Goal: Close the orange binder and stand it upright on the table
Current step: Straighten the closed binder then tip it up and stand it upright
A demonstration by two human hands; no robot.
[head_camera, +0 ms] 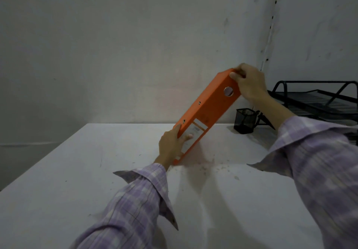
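Observation:
The orange binder (210,108) is closed and tilted, its spine facing me with a round finger hole near the top and a white label near the bottom. Its lower corner rests on the white table (96,171); its upper end leans up to the right. My left hand (172,148) grips the lower end, thumb on the left cover and fingers across the label. My right hand (249,83) holds the top end, fingers curled over the upper edge.
A black mesh pen cup (245,121) stands just right of the binder near the wall. A black wire letter tray (317,97) sits at the far right. Small crumbs and scuffs lie on the table by the binder's base. The table's left edge runs diagonally.

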